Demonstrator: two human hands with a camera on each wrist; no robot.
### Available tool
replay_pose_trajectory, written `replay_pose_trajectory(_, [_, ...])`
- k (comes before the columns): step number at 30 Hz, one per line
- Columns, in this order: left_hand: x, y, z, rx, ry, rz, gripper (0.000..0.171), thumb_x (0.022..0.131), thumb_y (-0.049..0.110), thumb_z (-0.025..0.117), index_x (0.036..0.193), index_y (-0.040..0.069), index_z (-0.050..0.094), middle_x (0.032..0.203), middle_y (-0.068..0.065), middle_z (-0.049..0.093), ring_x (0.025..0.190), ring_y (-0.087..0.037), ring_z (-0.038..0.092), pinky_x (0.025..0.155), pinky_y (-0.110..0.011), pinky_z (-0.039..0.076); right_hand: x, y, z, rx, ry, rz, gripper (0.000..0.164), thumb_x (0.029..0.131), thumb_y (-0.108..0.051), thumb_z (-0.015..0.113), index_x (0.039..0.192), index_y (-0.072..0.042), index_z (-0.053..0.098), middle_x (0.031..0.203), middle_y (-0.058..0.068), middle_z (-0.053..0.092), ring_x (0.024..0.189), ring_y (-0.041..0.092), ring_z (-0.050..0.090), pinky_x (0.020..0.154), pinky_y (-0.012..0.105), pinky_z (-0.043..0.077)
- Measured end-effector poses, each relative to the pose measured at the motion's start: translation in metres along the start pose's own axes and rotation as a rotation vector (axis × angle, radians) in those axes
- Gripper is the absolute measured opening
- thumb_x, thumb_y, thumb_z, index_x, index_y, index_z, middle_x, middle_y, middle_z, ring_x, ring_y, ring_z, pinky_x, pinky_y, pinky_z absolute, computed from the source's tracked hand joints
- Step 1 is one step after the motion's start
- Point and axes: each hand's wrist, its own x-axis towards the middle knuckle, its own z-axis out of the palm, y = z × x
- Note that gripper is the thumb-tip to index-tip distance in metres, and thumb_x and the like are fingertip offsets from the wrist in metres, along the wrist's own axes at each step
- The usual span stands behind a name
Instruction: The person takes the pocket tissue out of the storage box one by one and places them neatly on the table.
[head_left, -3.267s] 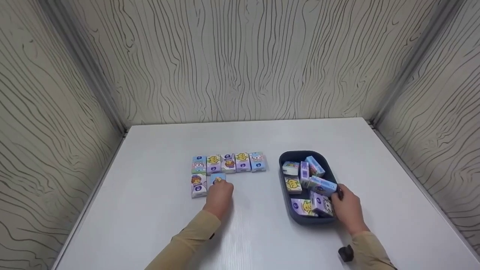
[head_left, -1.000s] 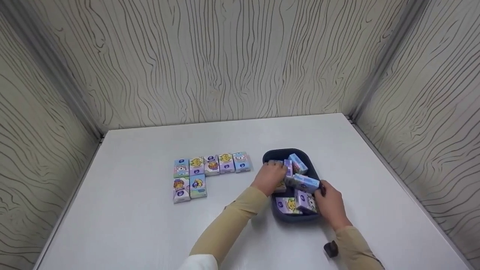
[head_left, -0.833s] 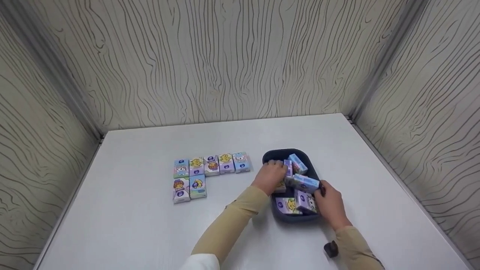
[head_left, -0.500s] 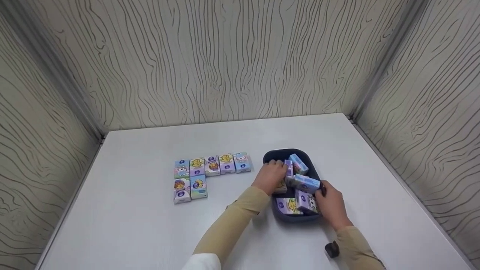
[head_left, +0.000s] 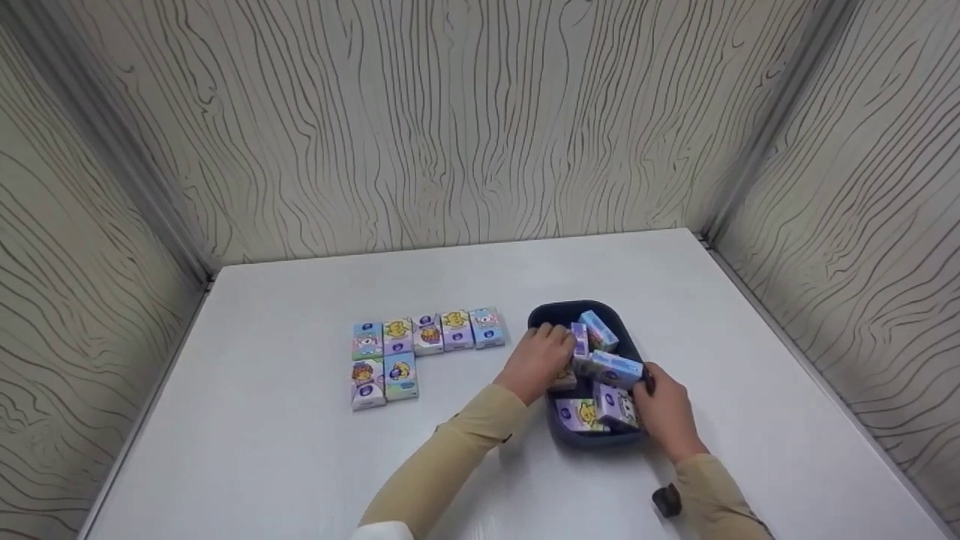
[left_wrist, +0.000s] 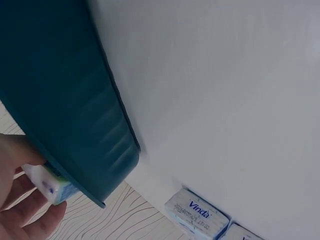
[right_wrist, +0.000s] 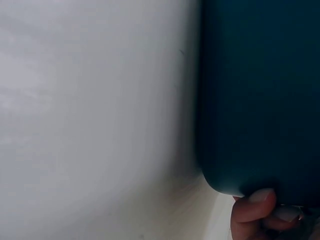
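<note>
My left hand (head_left: 536, 362) reaches over the near-left rim of a dark blue basket (head_left: 596, 441). In the left wrist view, its thumb and fingers hold a small Vinda-style tissue pack (left_wrist: 47, 185) just inside the wall; the head view hides that pack behind the hand. My right hand (head_left: 667, 412) grips the basket's right side by its dark handle (head_left: 649, 381), and curled fingertips (right_wrist: 257, 207) show at the wall in the right wrist view. Several more tissue packs lie jumbled in the basket, among them a blue one (head_left: 619, 369) tilted near the handle.
Left of the basket, tissue packs stand in a tidy row (head_left: 427, 334) on the white table (head_left: 262, 450). Two more, one purple (head_left: 367, 384) and one blue (head_left: 401, 376), sit under its left end. A small black object (head_left: 666, 501) is beside the right sleeve.
From setting a blue tissue pack in the lower row, my left hand has moved right into the basket. That pack now lies released. Over the last second both hands have stayed nearly still.
</note>
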Motion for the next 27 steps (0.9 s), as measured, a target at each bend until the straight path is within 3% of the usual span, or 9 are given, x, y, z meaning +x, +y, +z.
replay_pose_trajectory(4, [-0.015, -0.001, -0.004, -0.026, 0.048, 0.001, 0.042, 0.088, 0.015, 0.070, 0.127, 0.013, 0.055, 0.119, -0.003, 0.057, 0.112, -0.019, 0.051, 0.098, -0.032, 0.045, -0.002, 0.001, 0.002, -0.012, -0.007, 0.012, 0.041, 0.096, -0.012, 0.044, 0.134, 0.003, 0.047, 0.129, 0.028, 0.052, 0.120, 0.042, 0.048, 0.101, 0.056, 0.037])
replay_pose_trajectory(10, [-0.044, -0.008, -0.009, -0.067, 0.238, 0.033, 0.041, 0.089, 0.012, 0.069, 0.127, 0.012, 0.055, 0.118, -0.002, 0.057, 0.113, -0.017, 0.053, 0.099, -0.029, 0.044, -0.003, 0.004, 0.005, -0.026, 0.014, -0.021, 0.039, 0.094, -0.011, 0.046, 0.130, 0.003, 0.050, 0.124, 0.028, 0.055, 0.114, 0.041, 0.052, 0.097, 0.055, 0.040])
replay_pose_trajectory(15, [-0.075, -0.020, -0.015, -0.091, 0.301, 0.002, 0.047, 0.088, 0.011, 0.069, 0.133, 0.009, 0.054, 0.127, -0.005, 0.057, 0.121, -0.019, 0.051, 0.104, -0.031, 0.039, 0.001, 0.001, 0.006, -0.021, -0.004, -0.017, 0.042, 0.094, -0.012, 0.045, 0.134, 0.004, 0.047, 0.129, 0.029, 0.052, 0.121, 0.043, 0.047, 0.102, 0.055, 0.036])
replay_pose_trajectory(21, [-0.118, -0.035, -0.011, -0.018, 0.257, -0.026, 0.052, 0.085, 0.010, 0.072, 0.134, 0.006, 0.054, 0.134, -0.010, 0.055, 0.126, -0.023, 0.048, 0.103, -0.037, 0.040, 0.003, -0.001, 0.003, -0.003, -0.004, -0.010, 0.041, 0.095, -0.012, 0.044, 0.134, 0.003, 0.047, 0.130, 0.029, 0.051, 0.122, 0.043, 0.046, 0.102, 0.055, 0.035])
replay_pose_trajectory(27, [-0.154, -0.042, -0.005, 0.036, 0.089, -0.062, 0.054, 0.082, 0.009, 0.075, 0.130, 0.005, 0.054, 0.132, -0.013, 0.056, 0.122, -0.025, 0.053, 0.098, -0.041, 0.045, 0.002, 0.001, -0.002, 0.000, -0.008, 0.007, 0.045, 0.095, -0.011, 0.043, 0.137, 0.004, 0.044, 0.132, 0.031, 0.049, 0.122, 0.042, 0.046, 0.103, 0.055, 0.035])
